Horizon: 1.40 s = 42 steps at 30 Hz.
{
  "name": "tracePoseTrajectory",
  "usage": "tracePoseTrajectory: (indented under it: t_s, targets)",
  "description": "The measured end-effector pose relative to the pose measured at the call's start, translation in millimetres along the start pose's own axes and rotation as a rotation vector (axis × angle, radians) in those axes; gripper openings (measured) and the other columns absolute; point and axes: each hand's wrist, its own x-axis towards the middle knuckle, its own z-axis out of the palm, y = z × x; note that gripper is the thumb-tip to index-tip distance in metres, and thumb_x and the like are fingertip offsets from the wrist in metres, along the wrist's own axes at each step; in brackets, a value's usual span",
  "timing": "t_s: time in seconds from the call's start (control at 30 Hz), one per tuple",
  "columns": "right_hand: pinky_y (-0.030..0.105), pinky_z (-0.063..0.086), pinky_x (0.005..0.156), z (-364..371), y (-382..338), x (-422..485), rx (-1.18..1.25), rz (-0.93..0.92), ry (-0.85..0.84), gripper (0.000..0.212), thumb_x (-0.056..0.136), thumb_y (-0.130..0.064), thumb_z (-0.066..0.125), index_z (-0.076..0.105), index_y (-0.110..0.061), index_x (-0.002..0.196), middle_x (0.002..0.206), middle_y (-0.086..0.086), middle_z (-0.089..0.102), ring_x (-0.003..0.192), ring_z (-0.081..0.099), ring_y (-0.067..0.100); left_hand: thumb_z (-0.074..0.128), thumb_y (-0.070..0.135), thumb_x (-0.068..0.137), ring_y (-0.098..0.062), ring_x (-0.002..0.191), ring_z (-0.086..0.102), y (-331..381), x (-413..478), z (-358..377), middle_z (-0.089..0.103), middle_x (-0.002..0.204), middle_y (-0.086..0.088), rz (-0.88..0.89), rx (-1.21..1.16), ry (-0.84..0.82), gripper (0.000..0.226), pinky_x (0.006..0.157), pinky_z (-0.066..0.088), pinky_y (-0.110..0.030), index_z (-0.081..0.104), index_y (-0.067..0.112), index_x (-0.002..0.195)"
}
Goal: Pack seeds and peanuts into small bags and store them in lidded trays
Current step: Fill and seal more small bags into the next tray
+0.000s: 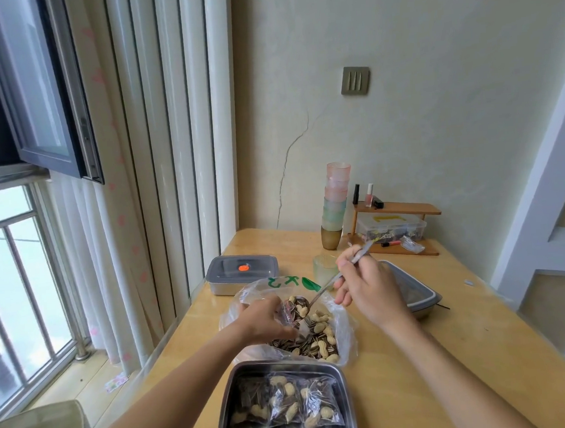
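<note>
A large clear plastic bag point(344, 326) full of striped seeds and peanuts point(316, 336) lies open in the middle of the wooden table. Over it, my left hand point(265, 318) holds a small clear bag point(289, 313) open. My right hand point(362, 281) grips a metal spoon point(326, 289) whose bowl, heaped with seeds and peanuts, is at the small bag's mouth. In front of me stands an open steel tray point(227, 405) holding several filled small bags point(298, 405).
A lidded steel tray point(241, 271) with an orange dot stands at the back left. A grey lid point(413, 291) rests on another tray at the right. A green cup point(325, 266), stacked cups point(335, 203) and a small wooden shelf point(401, 209) stand behind. The table's left edge faces the window.
</note>
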Motion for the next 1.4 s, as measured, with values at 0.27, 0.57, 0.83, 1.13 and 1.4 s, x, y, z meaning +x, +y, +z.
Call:
tracePoseTrajectory:
  t_s: [0.27,0.57,0.83,1.13,1.4]
  targets:
    - [0.044,0.050,0.070,6,-42,13,-0.318,-0.402,-0.307,0.015,0.109,-0.019,0.041,0.051,-0.016,0.100,0.079,0.000,0.059,0.070,0.064,0.021,0.085,0.046,0.078,-0.009,0.063,0.041,10,7,5,0.049,0.074,0.008,-0.047,-0.232,0.157,0.045,0.057,0.031,-0.026,0.047,0.022,0.082]
    - [0.041,0.045,0.061,11,-39,11,-0.357,-0.526,-0.197,0.010,0.108,-0.024,0.042,0.049,-0.018,0.107,0.080,-0.011,0.046,0.063,0.043,0.014,0.084,0.035,0.084,-0.003,0.060,0.044,9,5,8,0.049,0.071,0.011,-0.028,-0.417,0.191,0.038,0.052,0.033,-0.016,0.047,0.026,0.080]
    - [0.043,0.047,0.066,3,-41,12,-0.306,-0.527,-0.244,0.014,0.106,-0.026,0.040,0.052,-0.021,0.104,0.077,-0.006,0.055,0.067,0.052,0.017,0.083,0.030,0.085,0.004,0.065,0.065,10,1,8,0.071,0.086,0.008,0.033,-0.518,0.227,0.034,0.059,0.050,-0.013,0.065,0.019,0.112]
    - [0.038,0.046,0.063,-2,-40,8,-0.317,-0.561,-0.252,0.013,0.106,-0.029,0.041,0.051,-0.023,0.105,0.078,-0.008,0.054,0.067,0.053,0.016,0.081,0.045,0.083,-0.007,0.090,0.069,3,2,9,0.074,0.099,0.008,0.072,-0.495,0.270,0.039,0.080,0.057,-0.028,0.067,0.026,0.114]
    - [0.031,0.060,0.055,-6,-15,10,0.016,-0.118,0.161,0.018,0.108,-0.022,0.052,0.059,-0.012,0.095,0.071,0.003,0.072,0.058,0.073,0.011,0.076,0.043,0.089,-0.012,0.082,0.070,-4,-2,3,0.073,0.094,0.004,0.028,-0.458,0.337,0.031,0.077,0.059,-0.031,0.065,0.020,0.107]
